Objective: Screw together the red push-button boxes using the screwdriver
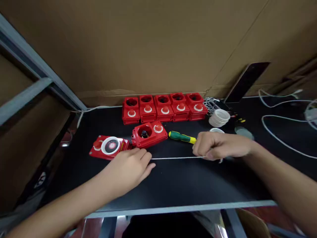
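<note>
A thin white cord (177, 158) is drawn straight between my two hands, low above the black tabletop. My left hand (130, 168) is curled over its left end, thumb held apart; the fingertips are hidden. Just behind that hand lies a red housing (95, 152) with a white ring (118, 141) around a dark round face. An open red housing (150, 139) with an orange-red knob sits at an angle behind it. My right hand (210, 145) is closed on the cord's right part. A green and yellow screwdriver (180, 137) lies behind the cord, its right end hidden by my right hand.
Several red housings (163, 109) stand in a row along the cardboard wall (148, 49). Right of them are stacked white rings (219, 118), a bundle of pale cords (210, 104), and a clear disc (244, 133). A white cable (279, 140) loops at right. A metal frame (37, 62) rises at left.
</note>
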